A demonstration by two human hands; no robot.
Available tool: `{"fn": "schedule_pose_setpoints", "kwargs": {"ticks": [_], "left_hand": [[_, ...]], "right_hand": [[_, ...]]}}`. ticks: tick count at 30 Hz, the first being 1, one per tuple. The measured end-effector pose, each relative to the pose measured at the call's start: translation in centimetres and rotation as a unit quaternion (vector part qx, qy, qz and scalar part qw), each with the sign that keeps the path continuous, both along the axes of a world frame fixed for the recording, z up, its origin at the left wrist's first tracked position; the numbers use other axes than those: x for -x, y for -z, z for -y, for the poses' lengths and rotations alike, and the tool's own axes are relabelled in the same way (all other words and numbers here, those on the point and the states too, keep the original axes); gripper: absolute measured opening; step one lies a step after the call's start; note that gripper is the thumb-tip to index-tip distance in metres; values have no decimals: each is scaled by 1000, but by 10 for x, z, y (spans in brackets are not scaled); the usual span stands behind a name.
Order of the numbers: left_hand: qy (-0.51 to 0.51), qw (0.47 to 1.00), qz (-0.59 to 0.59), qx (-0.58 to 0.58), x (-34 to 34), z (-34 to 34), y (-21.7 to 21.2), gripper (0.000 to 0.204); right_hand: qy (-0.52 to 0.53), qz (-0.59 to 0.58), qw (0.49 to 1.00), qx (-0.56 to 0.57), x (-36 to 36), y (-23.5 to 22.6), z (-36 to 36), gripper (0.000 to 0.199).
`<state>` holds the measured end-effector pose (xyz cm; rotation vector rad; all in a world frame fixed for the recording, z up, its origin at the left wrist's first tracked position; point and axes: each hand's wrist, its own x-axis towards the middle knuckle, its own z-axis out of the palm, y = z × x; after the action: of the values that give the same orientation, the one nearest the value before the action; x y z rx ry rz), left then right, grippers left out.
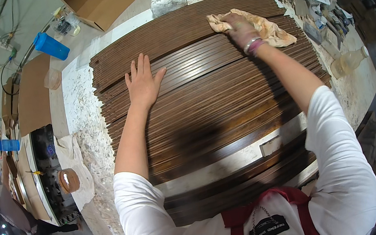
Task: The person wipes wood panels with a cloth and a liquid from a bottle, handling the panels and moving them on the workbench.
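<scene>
Dark brown wooden strips (195, 99) lie side by side across the table, their grooved lengths running left to right. My left hand (143, 85) rests flat on the strips at the left, fingers spread and pointing away from me. At the far right, my right hand (240, 30) is closed over a stained cream rag (267, 29), which lies bunched against the strips. Slight blur softens that hand, and the rag covers part of its fingers. Bracelets circle my right wrist.
A paint-spotted white sheet (82, 103) lies under the strips. Around them are a blue tumbler (51, 46), a jar of brown liquid (68, 181) on a cloth, a clear bottle (349, 62), cardboard boxes (107, 4) and cluttered tools (328, 21). Another person (18, 208) stands at far left.
</scene>
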<state>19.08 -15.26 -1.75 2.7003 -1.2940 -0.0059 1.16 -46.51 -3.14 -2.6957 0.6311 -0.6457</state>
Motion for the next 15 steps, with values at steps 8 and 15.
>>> {"fn": "schedule_pose_setpoints", "kwargs": {"ticks": [8,15], "left_hand": [[62,995,40,59,-5,-21,-1,66],[23,995,-11,99,-70,-13,-23,49]], "right_hand": [[46,-47,998,21,-9,-17,-14,38],[61,-53,996,23,-13,-14,-8,33]]}}
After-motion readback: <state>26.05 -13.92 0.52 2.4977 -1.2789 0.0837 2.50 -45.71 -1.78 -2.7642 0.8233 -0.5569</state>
